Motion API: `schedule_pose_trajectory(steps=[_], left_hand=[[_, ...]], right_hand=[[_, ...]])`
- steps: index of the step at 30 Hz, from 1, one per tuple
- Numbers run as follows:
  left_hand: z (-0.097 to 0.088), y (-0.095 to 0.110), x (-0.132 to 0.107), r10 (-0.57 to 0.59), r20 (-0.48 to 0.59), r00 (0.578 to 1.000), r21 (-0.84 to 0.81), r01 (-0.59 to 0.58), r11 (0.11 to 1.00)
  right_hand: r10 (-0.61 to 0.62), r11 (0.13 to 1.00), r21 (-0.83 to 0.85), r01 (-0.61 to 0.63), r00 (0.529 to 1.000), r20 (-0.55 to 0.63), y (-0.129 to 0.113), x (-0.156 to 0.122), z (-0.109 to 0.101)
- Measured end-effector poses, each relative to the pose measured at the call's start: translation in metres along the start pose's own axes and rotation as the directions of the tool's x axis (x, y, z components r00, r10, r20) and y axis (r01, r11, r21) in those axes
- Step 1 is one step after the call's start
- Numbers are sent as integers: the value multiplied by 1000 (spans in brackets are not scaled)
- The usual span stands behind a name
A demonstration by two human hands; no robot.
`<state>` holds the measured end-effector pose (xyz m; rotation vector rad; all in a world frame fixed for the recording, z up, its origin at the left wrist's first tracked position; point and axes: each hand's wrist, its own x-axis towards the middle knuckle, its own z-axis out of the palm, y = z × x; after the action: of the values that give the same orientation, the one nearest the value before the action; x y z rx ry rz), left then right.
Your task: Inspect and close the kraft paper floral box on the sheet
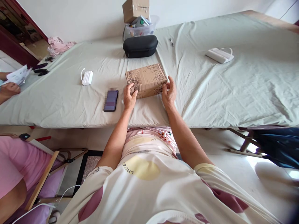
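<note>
A brown cardboard box [146, 79] printed with rose outlines lies on the cloth-covered table [210, 93], close to its near edge. My left hand [130, 97] rests against the box's near left corner, fingers curled onto it. My right hand [169, 92] touches the box's right end, fingers bent around that edge. The box sits flat on the cloth between both hands.
A dark phone [111, 100] lies left of the box, a white power bank [87, 77] beyond it. Behind are a black case [140, 46], a clear tub [139, 30] and a second carton [135, 9]. Another white device [219, 55] lies right. Another person's hand [8, 90] holds papers at far left.
</note>
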<state>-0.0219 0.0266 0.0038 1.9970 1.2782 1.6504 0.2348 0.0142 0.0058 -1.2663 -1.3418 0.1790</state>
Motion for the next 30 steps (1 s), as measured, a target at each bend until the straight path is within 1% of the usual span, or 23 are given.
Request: schedule_pose_trajectory(steps=[3,6,8,10,13,16,19,22,26,28,30], left_hand=[[0,-4,-1,7,-3,1000,-6,-7,1000],[4,-7,-2,-36,-5,999,-20,36,999],[6,-8,-2,-54,-4,999,-28,54,998],[7,-8,-3,-45,-5,999,-36,44,998],[7,-6,-4,-12,-2,1000,-47,12,999],[5,-5,-5,9,-3,1000,-49,-9,999],[5,-5,-5,21,-5,1000,-48,-22,999],[6,-6,-5,9,-5,1000,-52,-9,999],[7,-5,-5,-34,-21,999,-53,33,998],[6,-3,-5,-46,-21,999,-54,45,998],[4,-1,-6,-45,-10,999,-55,45,997]], right_hand=[[14,998,-60,-15,1000,-25,4,3,-4],[64,970,-233,-75,996,-57,6,5,-13],[142,912,-382,-151,988,-52,5,5,-21],[237,834,-506,-221,971,-34,2,4,-28],[365,751,-600,-275,931,30,-4,3,-35],[423,727,-627,-282,902,85,-8,4,-36],[400,745,-615,-259,911,101,-10,5,-34],[370,769,-610,-191,911,181,-14,4,-31],[348,776,-625,-85,884,311,-17,0,-28],[336,795,-601,-82,884,324,-16,-1,-26],[323,834,-537,-127,901,289,-11,-1,-24]])
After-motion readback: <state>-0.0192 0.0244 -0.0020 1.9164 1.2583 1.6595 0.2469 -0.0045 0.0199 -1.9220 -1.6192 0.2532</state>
